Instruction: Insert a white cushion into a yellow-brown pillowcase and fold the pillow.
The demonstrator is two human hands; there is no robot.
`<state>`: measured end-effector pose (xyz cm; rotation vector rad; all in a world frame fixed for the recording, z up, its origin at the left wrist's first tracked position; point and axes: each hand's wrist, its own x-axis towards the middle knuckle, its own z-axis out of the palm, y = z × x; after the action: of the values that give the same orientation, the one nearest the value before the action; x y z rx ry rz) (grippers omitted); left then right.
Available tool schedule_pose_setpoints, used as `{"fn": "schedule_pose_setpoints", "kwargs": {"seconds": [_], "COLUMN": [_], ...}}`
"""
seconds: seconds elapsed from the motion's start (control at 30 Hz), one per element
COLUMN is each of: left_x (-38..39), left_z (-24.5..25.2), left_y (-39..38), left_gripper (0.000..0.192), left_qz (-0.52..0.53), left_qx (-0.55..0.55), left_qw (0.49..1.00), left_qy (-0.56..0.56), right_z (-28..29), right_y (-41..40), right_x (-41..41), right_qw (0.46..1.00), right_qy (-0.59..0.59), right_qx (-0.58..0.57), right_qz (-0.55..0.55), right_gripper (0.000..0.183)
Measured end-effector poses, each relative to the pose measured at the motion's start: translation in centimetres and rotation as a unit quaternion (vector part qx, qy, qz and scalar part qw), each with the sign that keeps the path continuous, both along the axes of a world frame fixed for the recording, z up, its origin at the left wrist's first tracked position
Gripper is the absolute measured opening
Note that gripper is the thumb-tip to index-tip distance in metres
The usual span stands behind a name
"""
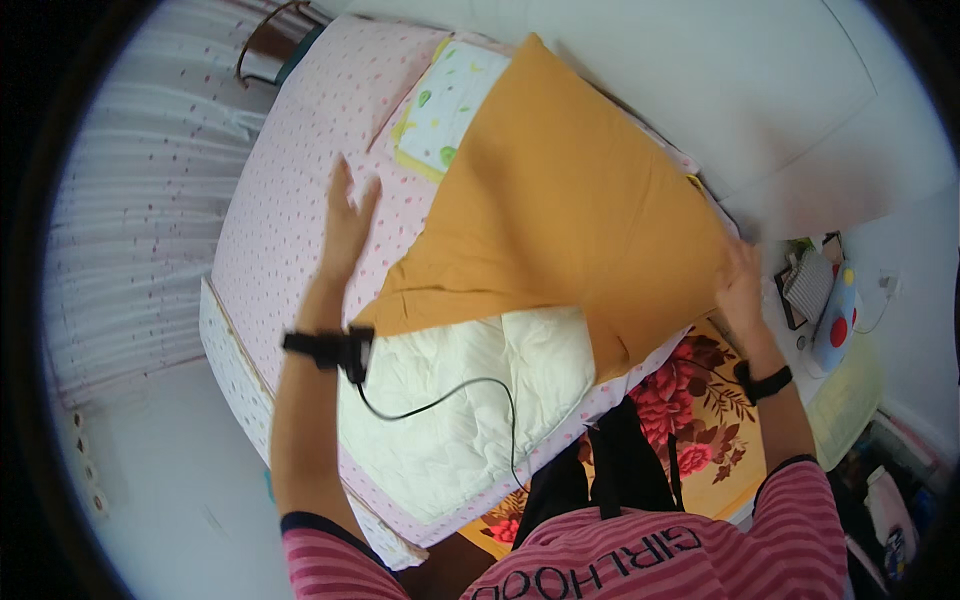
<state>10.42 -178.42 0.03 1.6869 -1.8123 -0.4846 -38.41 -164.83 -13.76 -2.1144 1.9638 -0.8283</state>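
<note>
My right hand (739, 281) is pinched on the right edge of a mustard-yellow cloth cover (577, 202), slightly blurred. The cover lies slanted across the bed, one pointed corner towards the wall. My left hand (349, 221) is held over the bed left of the cover, fingers apart and holding nothing. A cream quilted duvet (465, 405) shows from under the cover's near edge; how far it reaches beneath is hidden. Under both lies a pink patterned bedsheet (289, 202). A white pillow (454, 101) with green motifs and yellow trim is partly hidden by the cover.
A white patterned curtain (157, 202) hangs at left. At right, a white bedside surface (784, 341) holds a grey textured pouch (810, 285) and a blue spotted object (834, 330). A floral mat (712, 420) lies by my legs. From my left wrist strap (326, 350) runs a black cable (450, 394).
</note>
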Motion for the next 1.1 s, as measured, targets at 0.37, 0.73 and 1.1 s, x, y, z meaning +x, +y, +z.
{"fn": "schedule_pose_setpoints", "kwargs": {"seconds": [0.37, 0.73, 1.1], "left_x": [14.4, 24.2, 25.2], "left_z": [-11.6, -28.3, -27.6], "left_y": [41.4, 75.6, 68.0], "left_gripper": [0.051, 0.102, 0.131], "left_qz": [0.290, 0.686, 0.553], "left_qx": [0.288, 0.297, 0.419], "left_qw": [0.902, 0.585, 0.564], "left_qy": [0.143, 0.315, 0.448], "right_z": [-9.8, -12.1, -3.0], "right_y": [19.7, 26.9, 15.5], "right_x": [21.0, 36.6, 37.1], "right_qw": [0.739, 0.460, 0.666], "right_qy": [-0.132, -0.598, -0.644], "right_qx": [0.606, 0.623, 0.375], "right_qz": [0.264, -0.206, -0.043], "right_gripper": [0.033, 0.047, 0.028]}}
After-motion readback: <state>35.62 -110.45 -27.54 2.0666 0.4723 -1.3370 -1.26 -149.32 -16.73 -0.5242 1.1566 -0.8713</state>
